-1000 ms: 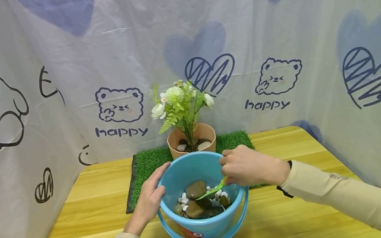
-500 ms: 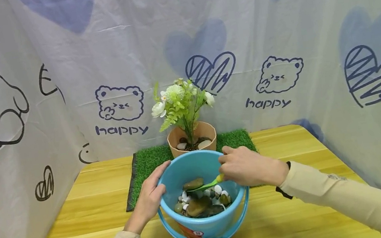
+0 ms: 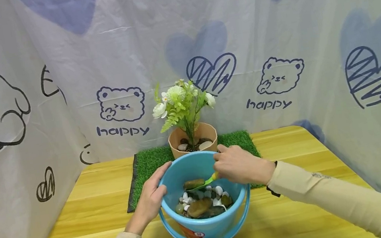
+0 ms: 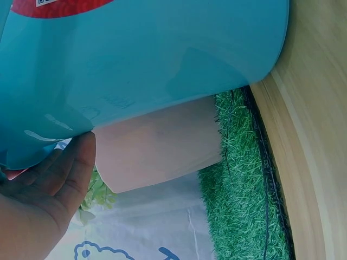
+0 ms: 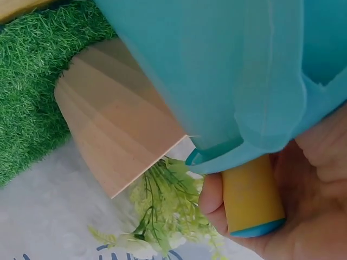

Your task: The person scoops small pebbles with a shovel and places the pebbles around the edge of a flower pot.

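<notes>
A light blue bucket stands upright in the middle of the table, its handle hanging down at the front. My left hand grips its left rim, thumb over the edge and fingers along the outer wall. At the far right rim, my right hand holds a small trowel by its yellow handle. The green blade reaches into the bucket under a flat brown stone. Below lie another brown stone, white pebbles and a dark stone.
Right behind the bucket stands a peach flowerpot with white flowers and stones inside. Under the pot lies an artificial grass mat. Printed white cloth walls the wooden table at the back and both sides.
The trowel blade has moved left and deeper under the flat stone, which now shows edge-on, with dark space below. My right hand has shifted slightly left; my left hand stays on the rim.
</notes>
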Tool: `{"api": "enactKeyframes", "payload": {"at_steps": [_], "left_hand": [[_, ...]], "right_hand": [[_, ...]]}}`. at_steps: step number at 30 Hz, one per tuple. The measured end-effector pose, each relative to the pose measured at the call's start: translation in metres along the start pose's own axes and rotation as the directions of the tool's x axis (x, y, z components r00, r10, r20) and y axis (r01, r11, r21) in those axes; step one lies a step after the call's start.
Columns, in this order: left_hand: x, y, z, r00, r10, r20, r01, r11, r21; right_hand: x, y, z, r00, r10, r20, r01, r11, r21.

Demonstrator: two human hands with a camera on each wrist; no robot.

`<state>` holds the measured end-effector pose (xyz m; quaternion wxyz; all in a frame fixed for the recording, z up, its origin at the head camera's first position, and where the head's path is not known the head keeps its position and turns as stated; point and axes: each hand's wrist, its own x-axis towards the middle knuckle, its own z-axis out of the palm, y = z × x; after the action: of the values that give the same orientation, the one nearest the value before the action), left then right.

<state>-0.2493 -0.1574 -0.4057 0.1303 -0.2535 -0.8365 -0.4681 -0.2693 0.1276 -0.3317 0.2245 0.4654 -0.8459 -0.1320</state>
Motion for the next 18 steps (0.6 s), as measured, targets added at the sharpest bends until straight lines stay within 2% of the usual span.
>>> {"api": "enactKeyframes", "payload": {"at_steps": [3,8,14,18], "left_hand": [[-0.0001,0.0007,0.0014,1.000,-0.003,-0.002,0.003,1.000,-0.007],[0.0005,0.0018,0.0011,1.000,0.001,0.006,-0.001,1.000,-0.006],[0.0000,0.0026,0.0005,1.000,0.001,0.003,-0.001,1.000,-0.003],[-0.0005,0.0016,-0.0002,1.000,0.000,0.003,0.000,1.000,-0.002]], "right_hand": [[-0.0006,0.0006,0.0018,1.000,0.009,0.011,-0.009,1.000,-0.008],[-0.0017,0.0020,0.0016,0.999,0.045,0.029,-0.046,0.998,0.039],[-0.0041,0.0026,0.0032,0.996,0.078,-0.045,-0.075,0.996,0.054],[-0.0049,0.0045,0.0054,0.992,0.111,-0.053,-0.106,0.990,0.091]]}}
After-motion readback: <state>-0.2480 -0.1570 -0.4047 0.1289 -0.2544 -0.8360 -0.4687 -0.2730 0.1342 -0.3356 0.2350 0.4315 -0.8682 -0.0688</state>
